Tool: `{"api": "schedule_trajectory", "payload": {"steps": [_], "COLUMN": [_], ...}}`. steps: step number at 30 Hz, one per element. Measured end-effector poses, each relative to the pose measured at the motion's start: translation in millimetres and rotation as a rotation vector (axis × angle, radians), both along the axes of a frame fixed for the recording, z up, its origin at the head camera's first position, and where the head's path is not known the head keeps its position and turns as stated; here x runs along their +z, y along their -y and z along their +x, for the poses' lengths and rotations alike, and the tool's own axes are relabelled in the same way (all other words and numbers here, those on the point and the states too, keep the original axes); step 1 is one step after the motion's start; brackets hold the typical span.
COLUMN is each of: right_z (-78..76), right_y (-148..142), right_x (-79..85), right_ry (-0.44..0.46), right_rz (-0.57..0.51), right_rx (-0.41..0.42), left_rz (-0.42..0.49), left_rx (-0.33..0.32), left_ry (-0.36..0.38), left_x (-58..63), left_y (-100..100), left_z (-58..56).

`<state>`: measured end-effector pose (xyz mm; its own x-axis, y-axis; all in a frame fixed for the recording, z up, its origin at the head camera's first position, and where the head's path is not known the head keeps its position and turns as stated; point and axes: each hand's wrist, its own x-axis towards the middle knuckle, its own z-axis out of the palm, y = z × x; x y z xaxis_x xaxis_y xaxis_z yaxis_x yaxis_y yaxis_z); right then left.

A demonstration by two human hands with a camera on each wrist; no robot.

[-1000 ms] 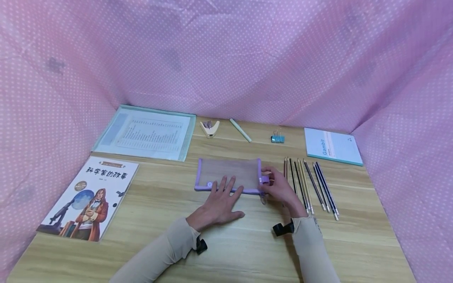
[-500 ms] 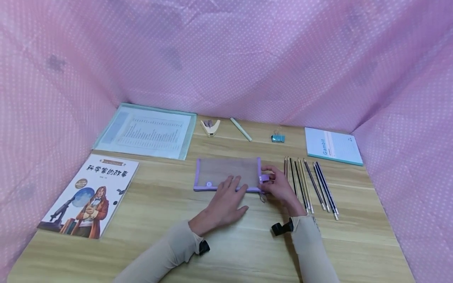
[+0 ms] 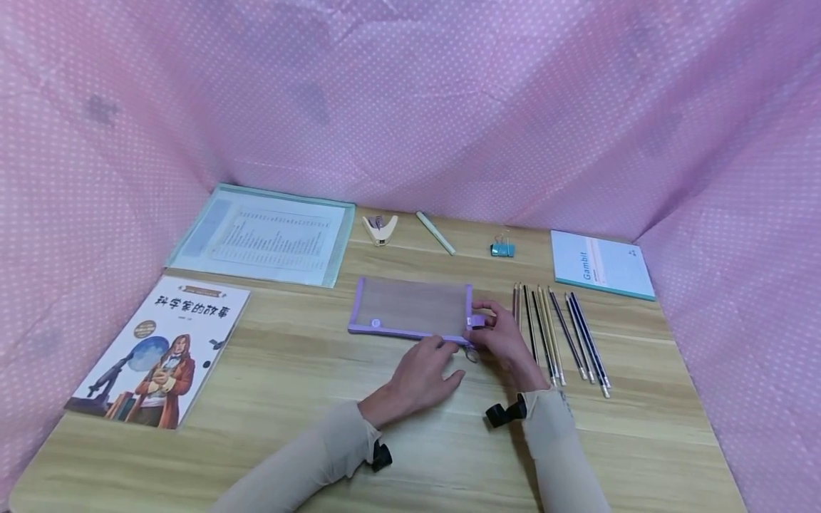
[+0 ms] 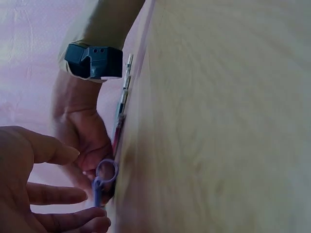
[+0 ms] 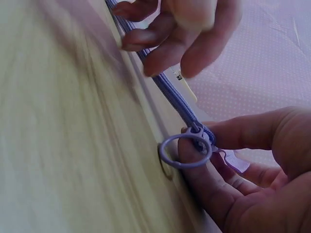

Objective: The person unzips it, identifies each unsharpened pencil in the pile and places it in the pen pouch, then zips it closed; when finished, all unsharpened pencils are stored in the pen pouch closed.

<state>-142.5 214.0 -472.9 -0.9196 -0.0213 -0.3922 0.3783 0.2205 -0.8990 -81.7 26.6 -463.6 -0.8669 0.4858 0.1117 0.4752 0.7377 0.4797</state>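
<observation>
A flat mesh pencil case [image 3: 413, 306] with purple edging lies mid-table, its zipper edge towards me. My right hand [image 3: 503, 338] pinches its right end by the zipper corner, close to the purple side tab [image 3: 477, 320]. From that corner hangs a round zipper pull ring [image 5: 185, 151], beside the right thumb and fingers. My left hand [image 3: 423, 377] is at the zipper edge near the same corner, fingers loosely bent and apart. In the left wrist view the left fingers [image 4: 58, 194] reach towards the pull ring [image 4: 107, 171] without gripping it.
Several pencils [image 3: 558, 335] lie right of the right hand. Behind are a stapler-like white tool [image 3: 381, 231], a pale green pen [image 3: 436, 234], a blue binder clip [image 3: 502, 249] and a notebook [image 3: 603, 265]. A document folder [image 3: 263, 235] and picture-cover book [image 3: 160, 349] lie left.
My left hand has slid off the mesh, right and towards me, to the zipper corner. The pencil case's left end has shifted slightly away from me. The right hand keeps its hold.
</observation>
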Motion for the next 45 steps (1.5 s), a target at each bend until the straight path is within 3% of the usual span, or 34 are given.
{"api": "schedule_trajectory", "payload": {"steps": [7, 11, 16, 20, 30, 45], "right_z": [0.0, 0.2, 2.2, 3.4, 2.3, 1.5], "right_y": [3.8, 5.0, 6.3, 7.5, 6.5, 8.3], "right_x": [-2.4, -2.9, -1.8, -0.8, -0.2, -3.0], "right_ry": [-0.008, -0.009, -0.017, -0.017, -0.004, 0.002], "right_rz": [-0.014, -0.014, -0.035, -0.051, -0.029, -0.064], "right_rx": [-0.049, -0.074, -0.074, -0.081, -0.08, -0.093], "left_rz": [0.097, 0.112, 0.085, 0.045, -0.016, 0.015], "left_rx": [0.088, 0.181, 0.322, 0.383, 0.381, 0.345], "left_ry": [0.112, 0.155, 0.154, 0.124, 0.095, 0.117], "left_x": [-8.7, -14.1, -18.9, -20.5, -20.0, -18.6], "left_y": [-13.4, -24.9, -39.5, -47.0, -55.1, -49.8], "left_z": [-3.8, -2.5, 0.5, 0.0, -5.3, -8.5]}}
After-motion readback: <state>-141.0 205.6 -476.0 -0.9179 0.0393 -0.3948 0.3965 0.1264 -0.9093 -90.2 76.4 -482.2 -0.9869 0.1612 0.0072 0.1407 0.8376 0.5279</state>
